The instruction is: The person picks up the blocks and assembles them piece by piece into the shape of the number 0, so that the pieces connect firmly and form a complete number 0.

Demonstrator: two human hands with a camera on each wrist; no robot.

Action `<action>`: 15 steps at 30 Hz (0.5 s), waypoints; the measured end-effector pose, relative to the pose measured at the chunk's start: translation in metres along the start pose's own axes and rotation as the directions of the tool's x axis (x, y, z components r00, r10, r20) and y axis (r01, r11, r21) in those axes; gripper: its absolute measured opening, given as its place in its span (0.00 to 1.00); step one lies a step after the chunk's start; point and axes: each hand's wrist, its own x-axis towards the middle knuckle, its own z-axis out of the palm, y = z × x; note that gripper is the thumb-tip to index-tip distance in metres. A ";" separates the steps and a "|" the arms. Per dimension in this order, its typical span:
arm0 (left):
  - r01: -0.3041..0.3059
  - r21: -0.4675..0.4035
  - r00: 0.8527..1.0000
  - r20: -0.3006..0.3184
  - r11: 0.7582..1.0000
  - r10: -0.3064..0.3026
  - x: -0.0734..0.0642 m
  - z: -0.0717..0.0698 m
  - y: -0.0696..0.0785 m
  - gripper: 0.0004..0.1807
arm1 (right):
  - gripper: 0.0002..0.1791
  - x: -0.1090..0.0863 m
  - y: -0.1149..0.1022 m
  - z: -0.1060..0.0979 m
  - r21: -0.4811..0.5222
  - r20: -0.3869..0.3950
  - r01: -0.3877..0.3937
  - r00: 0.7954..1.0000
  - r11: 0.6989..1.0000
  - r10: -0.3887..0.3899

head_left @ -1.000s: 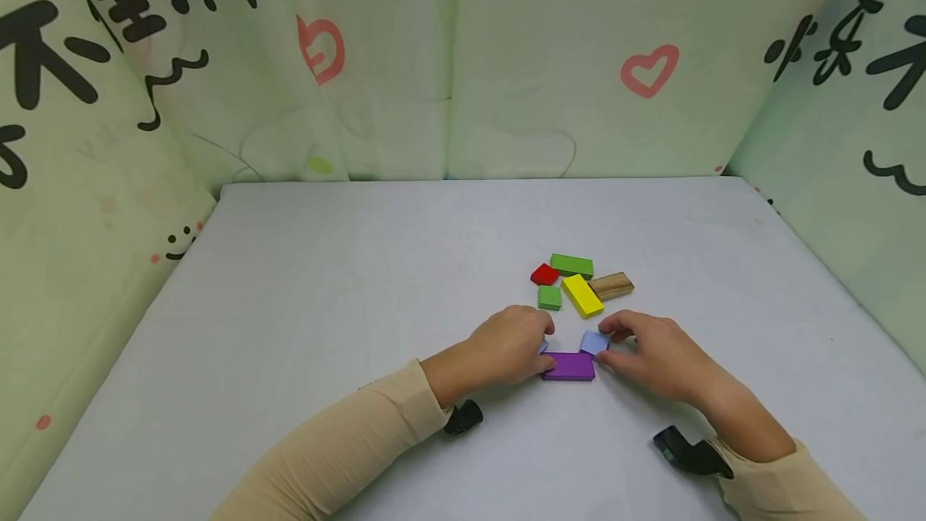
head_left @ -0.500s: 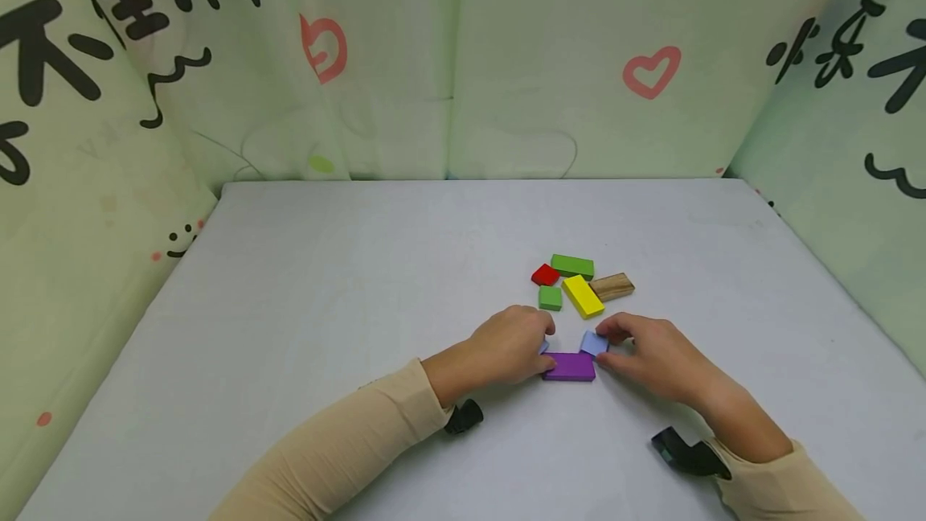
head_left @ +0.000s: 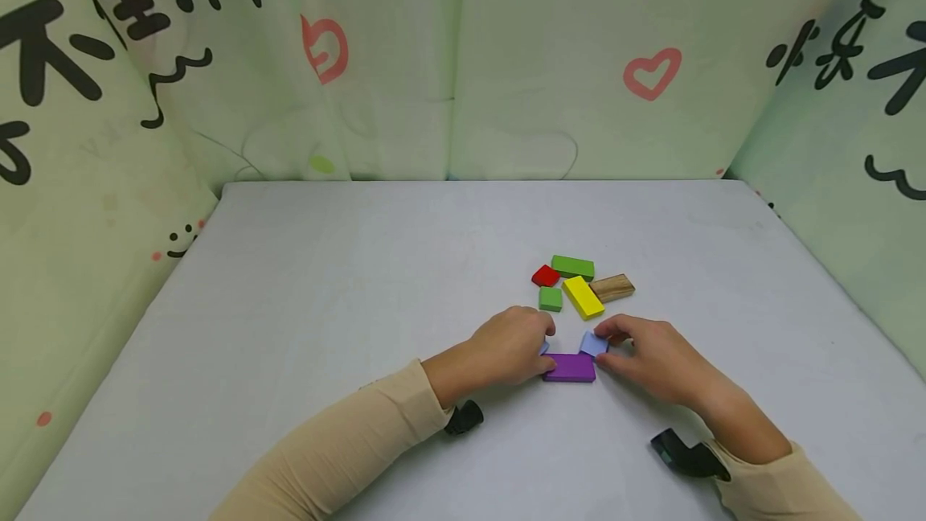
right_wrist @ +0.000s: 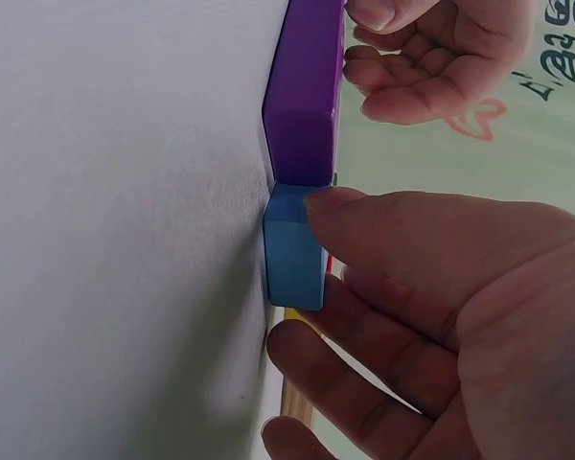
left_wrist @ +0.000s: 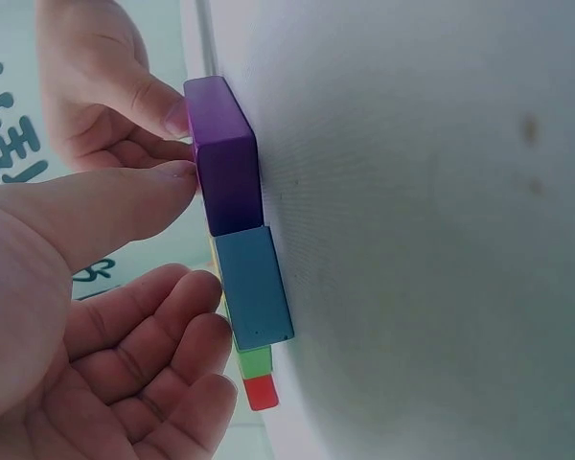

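Observation:
A purple block [head_left: 569,368] lies on the white table with a light-blue block at each end on its far side. My left hand [head_left: 510,348] has its thumb at the purple block's left end, its curled fingers at the left blue block [left_wrist: 256,287], which the hand mostly hides in the head view. My right hand [head_left: 654,356] pinches the right blue block [head_left: 594,343], set at an angle against the purple one. In the right wrist view, the thumb [right_wrist: 340,216] rests on that block and the fingers curl behind it.
Just beyond the hands sit a small green block [head_left: 550,299], a red block [head_left: 545,276], a long green block [head_left: 572,267], a yellow block [head_left: 582,297] and a brown wood-grain block [head_left: 612,287]. Pale green printed curtains [head_left: 405,63] border the table's back and sides.

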 end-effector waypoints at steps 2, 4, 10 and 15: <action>0.003 0.000 1.000 0.001 1.000 -0.003 0.000 0.000 0.000 0.23 | 0.19 0.000 0.000 0.000 -0.001 0.000 -0.001 1.000 1.000 0.001; 0.005 0.000 1.000 0.001 1.000 -0.005 0.000 0.000 0.000 0.23 | 0.18 0.000 -0.001 0.001 0.000 0.000 -0.001 1.000 1.000 0.001; 0.002 -0.002 1.000 -0.002 1.000 -0.002 0.001 0.001 0.000 0.23 | 0.17 -0.001 -0.002 0.001 -0.001 -0.002 -0.007 1.000 1.000 0.007; 0.004 -0.006 1.000 -0.003 1.000 -0.004 0.001 0.002 0.000 0.23 | 0.19 0.000 -0.001 0.001 0.004 -0.008 -0.006 1.000 1.000 0.006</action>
